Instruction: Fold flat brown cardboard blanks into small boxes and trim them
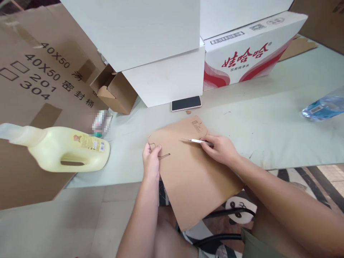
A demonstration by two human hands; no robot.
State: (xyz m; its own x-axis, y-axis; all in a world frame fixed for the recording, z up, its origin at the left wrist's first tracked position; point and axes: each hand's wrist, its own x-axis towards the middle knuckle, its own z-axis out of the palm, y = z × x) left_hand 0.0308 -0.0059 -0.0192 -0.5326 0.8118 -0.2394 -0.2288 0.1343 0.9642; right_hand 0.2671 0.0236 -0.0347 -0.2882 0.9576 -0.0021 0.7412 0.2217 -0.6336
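A flat piece of brown cardboard [199, 179] lies tilted over the table's front edge, its lower end reaching above my lap. My left hand [152, 159] pinches its left edge, thumb on top. A dark looped cord [164, 156] runs from beside that thumb to a spot on the cardboard. In the fingers of my right hand [219, 148] is a slim white-handled pointed tool [197, 141], with its thin tip over the upper part of the sheet. Whether the tip touches the cardboard I cannot tell. A printed label [198, 126] shows near the top corner.
A phone [186, 103] lies behind the cardboard, against white boxes [166, 84]. On the left are a yellow jug [72, 147], a small open carton [118, 91] and a big cardboard box [40, 89]. A plastic bottle [324, 106] lies on the right of the cloth-covered table [268, 125].
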